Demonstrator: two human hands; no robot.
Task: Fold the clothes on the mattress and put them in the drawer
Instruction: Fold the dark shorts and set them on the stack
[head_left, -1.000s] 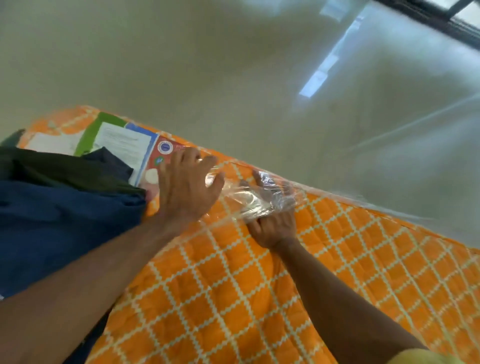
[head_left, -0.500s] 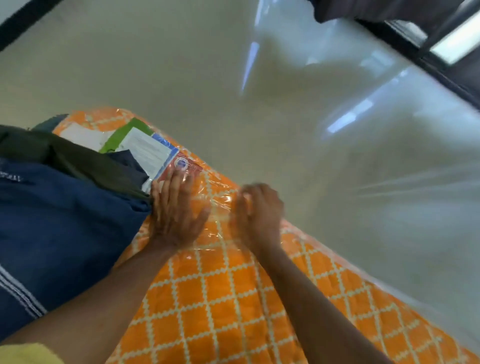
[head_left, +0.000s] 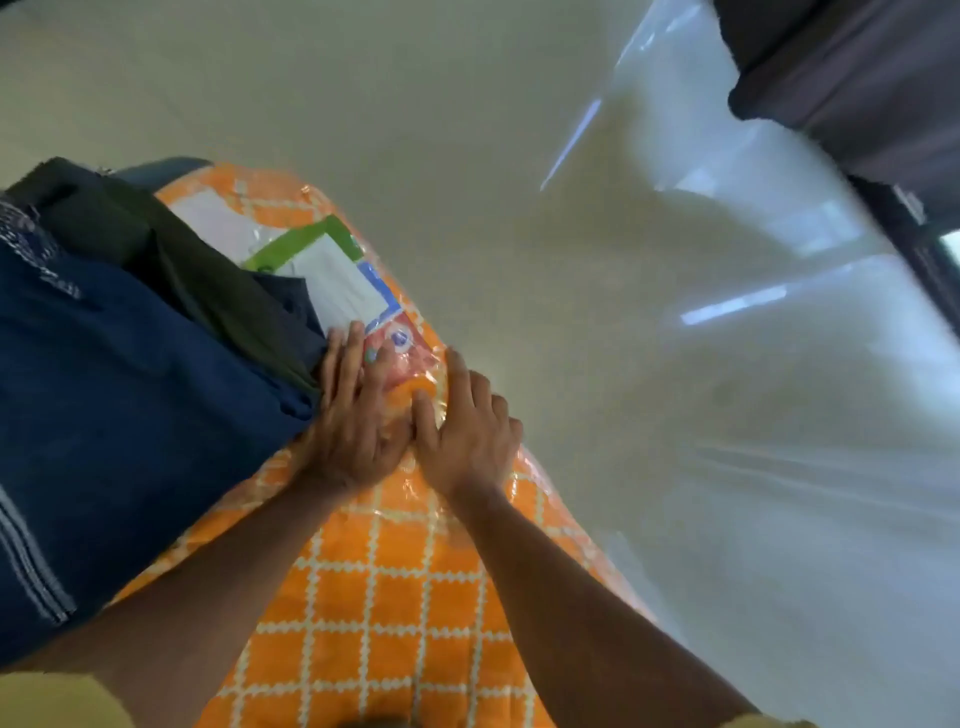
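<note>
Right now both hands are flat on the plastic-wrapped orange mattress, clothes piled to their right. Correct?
Not quite: the head view shows the clothes piled to the left of the hands, not the right. The left hand and right hand do lie flat on the plastic-wrapped orange mattress.

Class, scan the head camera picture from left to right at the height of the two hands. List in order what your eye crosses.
Navy blue garment → left hand, flat on the plastic-wrapped mattress → right hand, fingers spread on the mattress edge → pale glossy floor.
</note>
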